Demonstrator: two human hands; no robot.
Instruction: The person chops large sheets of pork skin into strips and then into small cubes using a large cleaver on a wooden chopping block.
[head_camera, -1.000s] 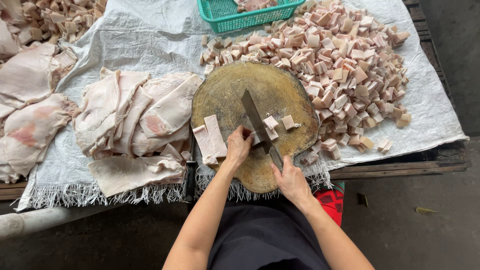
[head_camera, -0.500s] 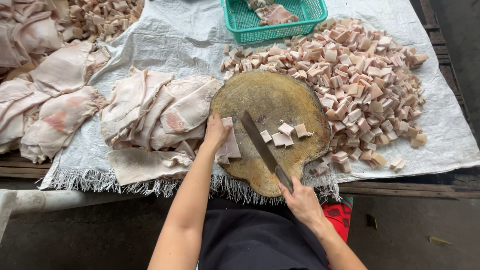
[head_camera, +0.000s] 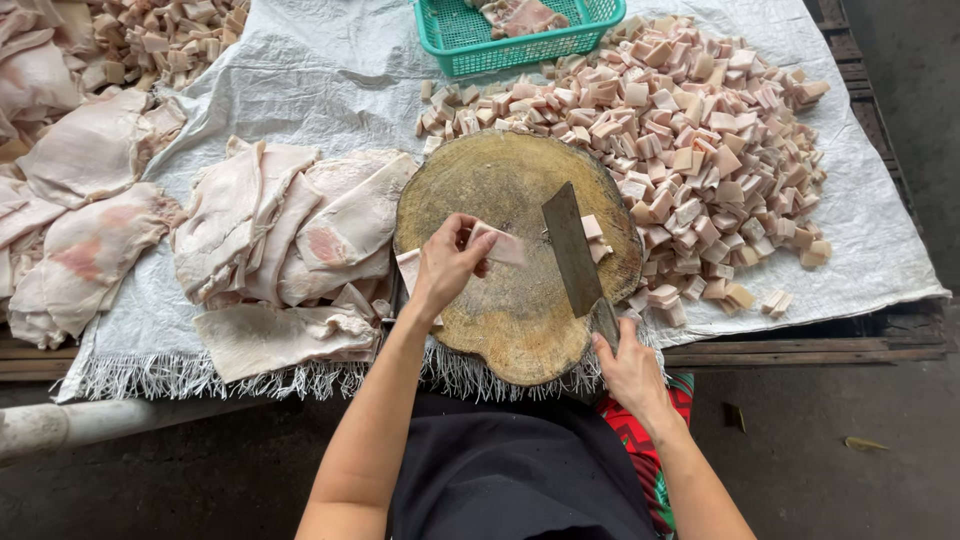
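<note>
A round wooden chopping block (head_camera: 510, 300) sits at the table's near edge. My left hand (head_camera: 445, 265) holds a pale pink strip of pork skin (head_camera: 503, 244) just above the block's middle. My right hand (head_camera: 628, 368) grips the handle of a broad cleaver (head_camera: 572, 248), whose blade rests on the block's right side. A few cut cubes (head_camera: 596, 238) lie beside the blade. One more strip (head_camera: 408, 268) lies at the block's left edge, partly under my wrist.
A big heap of cut cubes (head_camera: 690, 120) spreads right of the block on white sacking (head_camera: 320, 70). Large uncut skin slabs (head_camera: 290, 230) lie to the left. A green basket (head_camera: 500, 30) stands at the back. More slabs and cubes fill the far left.
My left hand lifted a strip from the block's left edge and carried it to the middle. The cleaver swung more upright, pushing the cut cubes rightward. The view shifted a little.
</note>
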